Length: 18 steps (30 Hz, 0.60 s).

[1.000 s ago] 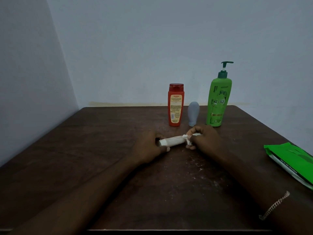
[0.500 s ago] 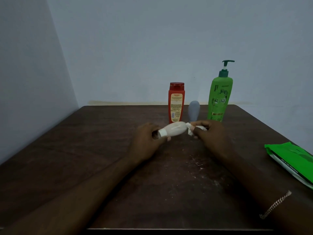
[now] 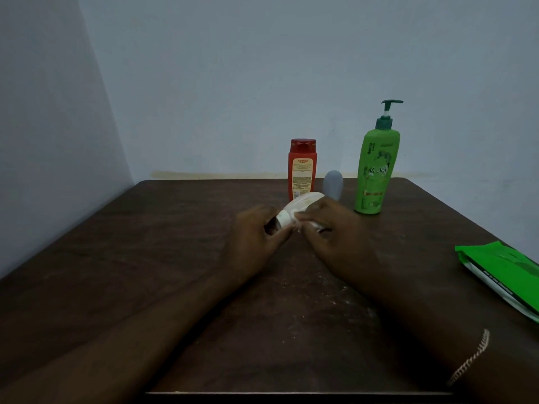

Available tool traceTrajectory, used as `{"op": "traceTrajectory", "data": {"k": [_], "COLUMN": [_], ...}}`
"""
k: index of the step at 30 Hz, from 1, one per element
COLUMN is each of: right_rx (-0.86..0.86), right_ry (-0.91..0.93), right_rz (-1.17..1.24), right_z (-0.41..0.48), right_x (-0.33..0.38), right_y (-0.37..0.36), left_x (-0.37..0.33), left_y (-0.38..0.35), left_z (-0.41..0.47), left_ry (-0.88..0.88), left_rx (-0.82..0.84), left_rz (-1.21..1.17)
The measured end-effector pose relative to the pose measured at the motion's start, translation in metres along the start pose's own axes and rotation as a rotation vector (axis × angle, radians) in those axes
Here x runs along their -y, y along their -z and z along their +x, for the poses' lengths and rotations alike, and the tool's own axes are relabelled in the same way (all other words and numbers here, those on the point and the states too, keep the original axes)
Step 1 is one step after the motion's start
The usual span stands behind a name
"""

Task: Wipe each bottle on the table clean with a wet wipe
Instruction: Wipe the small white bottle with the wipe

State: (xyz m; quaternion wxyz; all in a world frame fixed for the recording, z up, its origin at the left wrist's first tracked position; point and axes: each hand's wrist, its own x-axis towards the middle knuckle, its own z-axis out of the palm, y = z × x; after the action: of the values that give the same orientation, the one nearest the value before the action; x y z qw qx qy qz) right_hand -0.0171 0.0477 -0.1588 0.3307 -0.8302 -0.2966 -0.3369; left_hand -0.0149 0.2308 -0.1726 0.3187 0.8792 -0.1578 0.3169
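Head view: a white bottle (image 3: 303, 204) is held tilted near the middle of the worktop (image 3: 175, 258). Its capped end is pinched in the grip of the left hand (image 3: 256, 237), whose fingers are curled round it. The grip of the right hand (image 3: 329, 231) is closed on a crumpled wet wipe (image 3: 316, 227), which is pressed against the bottle's side. Near the far edge a red bottle (image 3: 302, 167), a grey bottle (image 3: 333, 183) and a green pump bottle (image 3: 376, 170) are stood upright in a row. A green wipe pack (image 3: 501, 275) is laid at the right edge.

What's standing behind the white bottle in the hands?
A red bottle and, right of it, a grey bottle stand behind the white bottle. The red one's base is covered by it, the grey one's by the right hand.
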Motion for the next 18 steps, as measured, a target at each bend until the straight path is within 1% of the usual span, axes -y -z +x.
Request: {"op": "traceTrajectory", "data": {"k": [1, 2, 3, 7, 8, 10, 12, 16, 17, 18], "right_rx": [0.020, 0.013, -0.020, -0.193, -0.216, -0.235, -0.195, 0.031, 0.052, 0.038], "right_ry": [0.047, 0.047, 0.004, -0.286, -0.324, -0.336, -0.268, 0.059, 0.096, 0.084], "right_rz": [-0.017, -0.030, -0.031, 0.026, 0.046, 0.055, 0.030, -0.009, -0.031, -0.048], "right_z": [0.000, 0.000, 0.001, 0.007, 0.008, 0.007, 0.004, 0.000, 0.001, 0.002], "right_x": [0.003, 0.002, 0.000, -0.023, -0.028, -0.028, -0.019, 0.004, 0.004, 0.002], "right_y": [-0.001, -0.002, -0.001, 0.008, 0.010, 0.010, 0.007, -0.004, -0.005, -0.005], "left_x": [0.000, 0.000, 0.000, 0.001, 0.000, 0.000, 0.000, 0.002, 0.002, 0.002], "left_y": [0.000, 0.001, 0.001, 0.002, 0.001, -0.001, -0.003, -0.003, -0.003, -0.002], "left_z": [0.000, -0.001, -0.001, -0.003, -0.003, -0.003, -0.002, -0.002, -0.002, -0.003], "left_ry": [-0.009, -0.014, -0.016, -0.029, -0.043, -0.068, -0.085, -0.090, -0.091, -0.094], "left_rx": [-0.003, -0.005, -0.008, 0.006, 0.014, 0.018, 0.011, -0.002, -0.007, -0.008], "left_rz": [0.001, 0.006, 0.010, 0.011, 0.010, 0.015, 0.019, 0.004, -0.005, -0.008]}}
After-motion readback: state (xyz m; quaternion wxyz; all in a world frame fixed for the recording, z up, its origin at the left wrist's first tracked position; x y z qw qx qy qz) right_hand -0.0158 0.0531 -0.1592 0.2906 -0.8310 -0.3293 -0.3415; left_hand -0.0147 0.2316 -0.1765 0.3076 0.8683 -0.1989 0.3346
